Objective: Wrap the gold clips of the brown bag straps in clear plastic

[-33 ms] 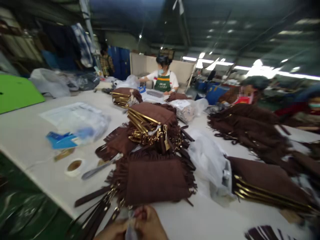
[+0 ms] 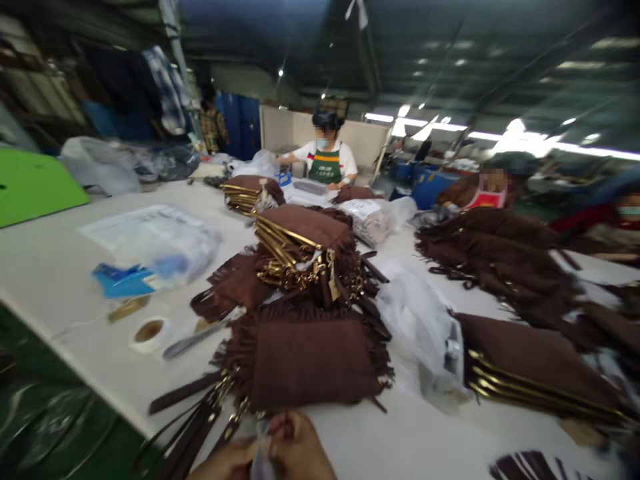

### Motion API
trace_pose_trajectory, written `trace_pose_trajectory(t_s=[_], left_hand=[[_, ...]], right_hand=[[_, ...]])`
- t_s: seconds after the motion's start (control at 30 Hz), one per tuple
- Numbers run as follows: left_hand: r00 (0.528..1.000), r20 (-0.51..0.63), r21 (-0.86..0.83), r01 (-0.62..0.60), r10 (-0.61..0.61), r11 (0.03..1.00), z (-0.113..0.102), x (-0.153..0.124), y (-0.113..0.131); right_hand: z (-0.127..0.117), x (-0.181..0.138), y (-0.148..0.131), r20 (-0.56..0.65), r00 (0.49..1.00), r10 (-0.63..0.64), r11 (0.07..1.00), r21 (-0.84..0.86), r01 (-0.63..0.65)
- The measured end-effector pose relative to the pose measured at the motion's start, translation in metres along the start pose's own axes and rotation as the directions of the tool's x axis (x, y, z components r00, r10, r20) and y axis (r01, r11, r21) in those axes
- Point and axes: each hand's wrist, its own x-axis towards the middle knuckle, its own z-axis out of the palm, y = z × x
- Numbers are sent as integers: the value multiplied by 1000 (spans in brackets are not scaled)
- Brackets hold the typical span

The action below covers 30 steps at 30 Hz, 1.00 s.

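Plastic (image 2: pixel 261 460) is pinched between left hand (image 2: pixel 227 465) and right hand (image 2: pixel 300 450), unchanged, near the fringed bag (image 2: pixel 310 363).

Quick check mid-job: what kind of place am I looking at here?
Most likely a bag workshop or packing floor: stacks of brown fringed bags cover a long white table, clear plastic bags lie among them, and an aproned worker sits at the far end.

A small pale, blurred piece (image 2: pixel 262 460) sits upright at the near edge, just before the flat brown fringed bag (image 2: pixel 310 363).
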Motion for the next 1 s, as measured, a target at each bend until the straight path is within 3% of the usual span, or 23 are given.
trace_pose_trajectory(t_s=[0.1, 0.23, 0.43, 0.63, 0.83, 1.0], left_hand=[[992, 124, -118, 39, -24, 992, -17, 0, -15], [911, 409, -242, 62, 44, 968, -19, 3, -18], [866, 494, -236, 48, 77, 971, -21, 5, -17], [912, 405, -231, 31, 67, 972, -23, 7, -22], [980, 156, -176, -92, 120, 980, -22, 13, -33], [952, -33, 60, -302, 304, 952, -24, 21, -43]], right_hand=[[4, 5, 11, -84, 996, 0, 1000, 31, 3], [5, -2, 7, -89, 996, 10, 997, 78, -3], [4, -6, -2, -39, 996, 74, 995, 75, -71], [3, -4, -3, -93, 994, 65, 995, 82, -57], [7, -5, 7, -161, 986, -35, 999, 8, 37], [7, -6, 19, -184, 970, -156, 979, -162, 126]])
